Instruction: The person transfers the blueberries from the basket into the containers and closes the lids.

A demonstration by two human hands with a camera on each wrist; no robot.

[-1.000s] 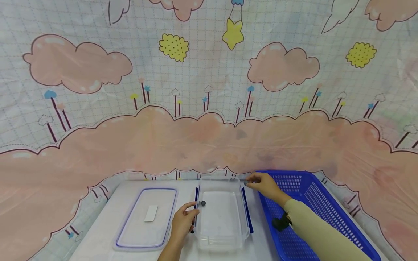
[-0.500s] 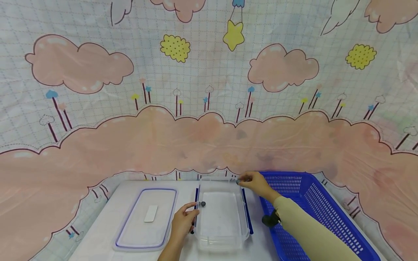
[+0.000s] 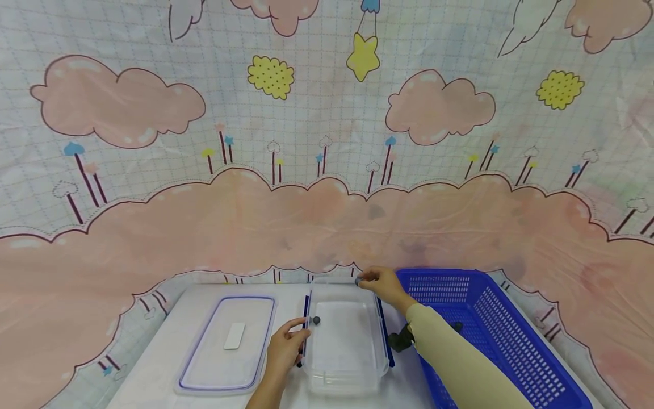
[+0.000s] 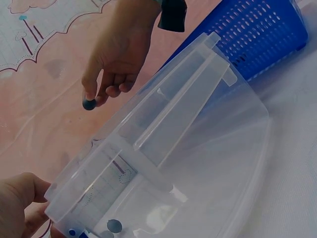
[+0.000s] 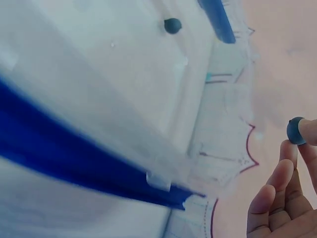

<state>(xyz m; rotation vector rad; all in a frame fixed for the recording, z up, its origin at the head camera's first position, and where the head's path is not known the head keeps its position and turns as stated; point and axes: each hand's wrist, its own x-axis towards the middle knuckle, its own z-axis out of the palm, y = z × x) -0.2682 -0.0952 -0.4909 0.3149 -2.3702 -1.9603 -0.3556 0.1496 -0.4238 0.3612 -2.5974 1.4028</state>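
A clear plastic container [image 3: 342,363] stands open on the white table, with one small dark ball [image 3: 316,320] lying inside near its left wall. My left hand [image 3: 288,343] grips the container's left rim. My right hand [image 3: 364,280] hovers over the far edge of the container and pinches a second dark ball [image 3: 359,280] in its fingertips. The left wrist view shows that ball [image 4: 89,104] held above the container's far rim [image 4: 163,94], apart from it. In the right wrist view the pinched ball [image 5: 295,130] sits at a fingertip [image 5: 309,131], and the other ball [image 5: 172,25] lies inside the container.
The container's flat lid [image 3: 225,343] lies on the table to the left. A blue perforated basket [image 3: 490,341] stands right of the container, under my right forearm. A cloud-patterned cloth [image 3: 327,216] hangs behind the table.
My right hand has carried its ball leftward from the basket's near corner to above the container's far rim. The left hand and the ball inside have stayed put.
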